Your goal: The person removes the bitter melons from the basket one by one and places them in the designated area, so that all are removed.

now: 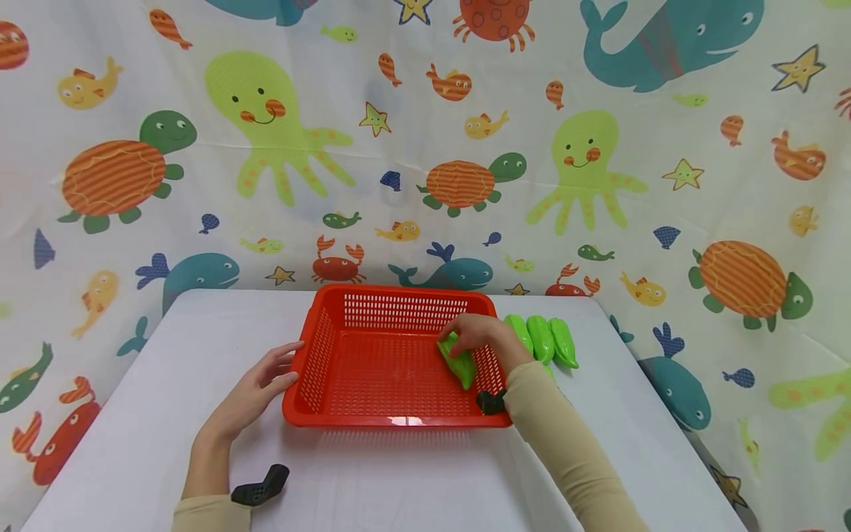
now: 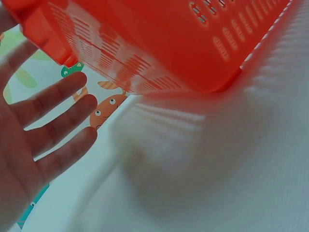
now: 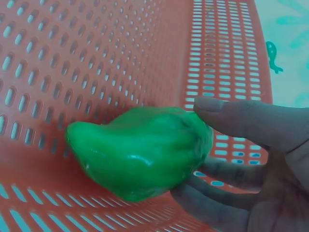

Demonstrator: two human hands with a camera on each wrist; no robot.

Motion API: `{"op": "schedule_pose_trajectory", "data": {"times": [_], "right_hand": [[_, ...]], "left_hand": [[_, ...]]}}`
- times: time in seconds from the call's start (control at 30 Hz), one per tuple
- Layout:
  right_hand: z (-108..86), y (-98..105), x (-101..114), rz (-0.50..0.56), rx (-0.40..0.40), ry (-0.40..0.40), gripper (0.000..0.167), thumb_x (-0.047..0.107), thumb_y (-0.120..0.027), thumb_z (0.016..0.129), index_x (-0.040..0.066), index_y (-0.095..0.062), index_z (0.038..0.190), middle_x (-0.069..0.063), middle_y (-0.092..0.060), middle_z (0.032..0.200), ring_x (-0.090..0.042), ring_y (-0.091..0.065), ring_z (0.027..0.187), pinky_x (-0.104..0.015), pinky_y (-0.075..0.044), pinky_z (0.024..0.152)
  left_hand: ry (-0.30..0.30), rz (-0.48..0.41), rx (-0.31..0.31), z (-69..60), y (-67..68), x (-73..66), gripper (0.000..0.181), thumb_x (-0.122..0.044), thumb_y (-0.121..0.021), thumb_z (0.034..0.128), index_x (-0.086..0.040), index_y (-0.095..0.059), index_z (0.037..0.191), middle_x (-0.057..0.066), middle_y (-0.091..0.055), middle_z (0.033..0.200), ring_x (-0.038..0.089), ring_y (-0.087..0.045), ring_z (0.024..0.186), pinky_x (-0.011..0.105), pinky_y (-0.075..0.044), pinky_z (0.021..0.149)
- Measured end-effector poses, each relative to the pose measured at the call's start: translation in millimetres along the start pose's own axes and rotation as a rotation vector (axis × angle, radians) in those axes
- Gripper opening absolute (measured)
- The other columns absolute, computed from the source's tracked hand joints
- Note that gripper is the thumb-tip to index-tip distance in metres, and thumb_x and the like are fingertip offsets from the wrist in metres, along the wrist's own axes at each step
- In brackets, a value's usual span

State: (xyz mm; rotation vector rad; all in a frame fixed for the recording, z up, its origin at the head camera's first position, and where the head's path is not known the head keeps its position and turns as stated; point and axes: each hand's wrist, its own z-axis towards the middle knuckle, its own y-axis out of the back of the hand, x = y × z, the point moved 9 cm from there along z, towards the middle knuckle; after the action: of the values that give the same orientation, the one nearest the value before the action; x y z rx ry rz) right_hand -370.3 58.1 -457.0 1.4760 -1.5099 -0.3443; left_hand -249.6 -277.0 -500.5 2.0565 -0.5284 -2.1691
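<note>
My right hand holds a glossy green pepper by its blunt end, inside the red plastic basket near its right wall. In the right wrist view, the thumb and fingers pinch the broad end of the pepper, while its narrow tip points away from the hand over the slotted basket floor. At the basket's left side, my left hand has its fingers extended by the rim. The left wrist view shows those fingers spread apart, beside the basket's outer wall.
Several more green peppers lie on the white table just right of the basket, one partly hidden by the right forearm. A curtain printed with sea animals hangs behind the table. Black wrist devices are worn on both arms.
</note>
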Motion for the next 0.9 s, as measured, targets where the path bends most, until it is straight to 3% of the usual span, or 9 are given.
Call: {"op": "schedule_pose_trajectory", "data": {"times": [0.3, 0.43, 0.67, 0.9], "right_hand": [[3.6, -10.8, 0.3, 0.060, 0.068, -0.009, 0.043, 0.016, -0.075, 0.086, 0.018, -0.066, 0.128, -0.003, -0.056, 0.120, -0.023, -0.048, 0.112, -0.032, -0.053, 0.088], [3.1, -13.0, -1.4, 0.100, 0.071, -0.044, 0.044, 0.016, -0.076, 0.085, 0.021, -0.066, 0.128, -0.003, -0.056, 0.122, -0.024, -0.049, 0.111, -0.035, -0.053, 0.089], [4.6, -14.5, -0.3, 0.082, 0.066, -0.019, 0.044, 0.018, -0.076, 0.085, 0.022, -0.066, 0.128, -0.001, -0.057, 0.122, -0.024, -0.048, 0.112, -0.039, -0.050, 0.093], [7.3, -16.5, -4.2, 0.119, 0.064, -0.031, 0.044, 0.016, -0.076, 0.086, 0.020, -0.066, 0.128, -0.004, -0.056, 0.121, -0.025, -0.049, 0.110, -0.035, -0.055, 0.085]], "left_hand": [[0.006, 0.003, 0.001, -0.8, 0.5, 0.1, 0.062, -0.038, -0.059, 0.0961, -0.025, -0.034, 0.151, 0.017, -0.043, 0.145, 0.040, -0.043, 0.130, 0.059, -0.047, 0.094], [0.002, 0.001, 0.003, -0.8, 1.2, -0.4, 0.062, -0.038, -0.059, 0.0963, -0.026, -0.034, 0.151, 0.016, -0.044, 0.145, 0.040, -0.043, 0.130, 0.060, -0.047, 0.094], [-0.002, 0.002, 0.003, -0.2, 1.9, -1.0, 0.062, -0.038, -0.059, 0.0961, -0.026, -0.034, 0.151, 0.016, -0.044, 0.144, 0.040, -0.043, 0.130, 0.060, -0.047, 0.094], [0.001, 0.000, 0.004, -0.3, 1.8, 0.2, 0.063, -0.038, -0.060, 0.0959, -0.026, -0.033, 0.151, 0.016, -0.044, 0.145, 0.039, -0.043, 0.130, 0.059, -0.048, 0.094]]}}
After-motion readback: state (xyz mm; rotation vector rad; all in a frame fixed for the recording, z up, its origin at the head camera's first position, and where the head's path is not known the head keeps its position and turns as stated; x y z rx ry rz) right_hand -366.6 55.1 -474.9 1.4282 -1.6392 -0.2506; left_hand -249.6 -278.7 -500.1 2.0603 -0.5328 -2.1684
